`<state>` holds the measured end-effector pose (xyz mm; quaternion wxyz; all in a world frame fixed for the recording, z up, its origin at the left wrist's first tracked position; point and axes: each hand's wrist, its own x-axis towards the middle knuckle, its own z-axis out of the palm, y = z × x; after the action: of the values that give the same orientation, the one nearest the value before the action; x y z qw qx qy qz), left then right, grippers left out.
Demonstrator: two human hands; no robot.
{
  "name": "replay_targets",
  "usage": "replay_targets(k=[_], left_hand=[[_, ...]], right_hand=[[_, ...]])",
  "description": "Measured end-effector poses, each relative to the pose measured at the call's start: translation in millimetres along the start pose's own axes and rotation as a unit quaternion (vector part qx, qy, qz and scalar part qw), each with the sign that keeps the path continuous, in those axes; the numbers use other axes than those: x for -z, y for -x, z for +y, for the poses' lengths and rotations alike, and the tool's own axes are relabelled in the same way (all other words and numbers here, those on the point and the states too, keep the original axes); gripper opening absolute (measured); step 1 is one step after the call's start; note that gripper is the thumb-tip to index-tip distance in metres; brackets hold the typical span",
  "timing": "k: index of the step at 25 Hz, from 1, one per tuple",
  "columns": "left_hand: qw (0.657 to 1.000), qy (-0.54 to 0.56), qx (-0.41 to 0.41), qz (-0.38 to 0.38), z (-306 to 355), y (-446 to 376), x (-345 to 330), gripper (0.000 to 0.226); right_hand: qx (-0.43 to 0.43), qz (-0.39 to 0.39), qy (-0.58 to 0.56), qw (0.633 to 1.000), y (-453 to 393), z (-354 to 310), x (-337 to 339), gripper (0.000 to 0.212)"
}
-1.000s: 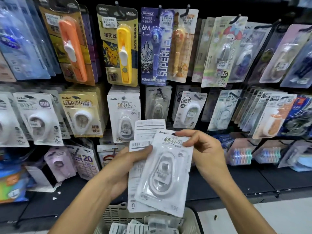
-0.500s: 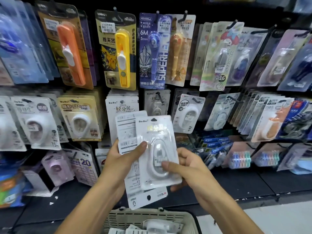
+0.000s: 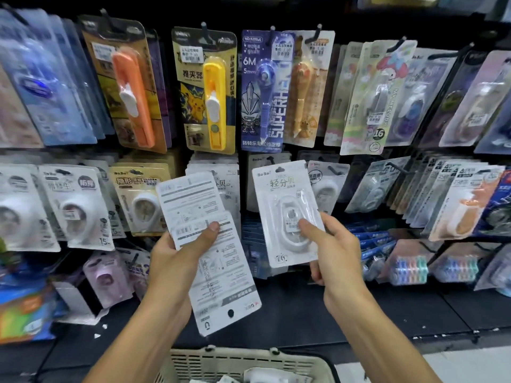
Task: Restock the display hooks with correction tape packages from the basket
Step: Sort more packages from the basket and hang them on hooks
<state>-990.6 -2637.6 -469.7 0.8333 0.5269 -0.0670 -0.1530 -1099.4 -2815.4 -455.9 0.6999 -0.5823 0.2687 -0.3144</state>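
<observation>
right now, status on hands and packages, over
Left hand grips two white correction tape packages, backs showing. Right hand pinches one white blister-packed correction tape package, face out, off the hooks. Beige plastic basket below; nothing in the way.

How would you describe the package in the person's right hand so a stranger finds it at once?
Start at the stocked display wall, then look just above the basket. The right hand pinches one white package. Unlike the left hand's packages, it faces forward, showing its white tape.
</observation>
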Motion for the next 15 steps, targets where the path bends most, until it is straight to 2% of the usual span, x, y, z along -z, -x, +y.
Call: replay_targets(k=[5, 7, 8, 10, 12, 13, 15], left_hand=[[1.000, 0.004, -0.002, -0.011, -2.2, 0.3, -6.3, 0.051], [1.000, 0.006, -0.001, -0.018, -3.8, 1.3, -8.8, 0.054], [1.000, 0.006, 0.000, -0.018, -5.2, 1.8, -9.8, 0.056], [1.000, 0.005, 0.003, -0.017, -8.8, 3.1, -11.2, 0.054], [1.000, 0.000, 0.010, -0.018, -12.1, 4.2, -12.0, 0.048], [1.000, -0.004, 0.016, -0.023, -12.6, 4.8, -12.8, 0.046], [0.999, -0.009, 0.022, -0.039, -12.0, 5.5, -14.1, 0.048]], right_hand=[[0.003, -0.017, 0.014, 1.000, -1.1, 1.1, 5.5, 0.025], [-0.042, -0.046, -0.012, 0.998, -0.4, 7.0, 4.9, 0.055], [-0.049, -0.067, 0.010, 0.996, 1.5, 10.9, 4.1, 0.064], [-0.050, -0.168, 0.080, 0.981, 11.1, 22.6, -1.6, 0.062], [-0.078, -0.290, 0.091, 0.950, 25.2, 33.8, -9.8, 0.052], [-0.078, -0.309, 0.100, 0.942, 29.8, 36.8, -11.9, 0.043], [-0.043, -0.268, 0.144, 0.952, 30.3, 35.0, -10.7, 0.024]])
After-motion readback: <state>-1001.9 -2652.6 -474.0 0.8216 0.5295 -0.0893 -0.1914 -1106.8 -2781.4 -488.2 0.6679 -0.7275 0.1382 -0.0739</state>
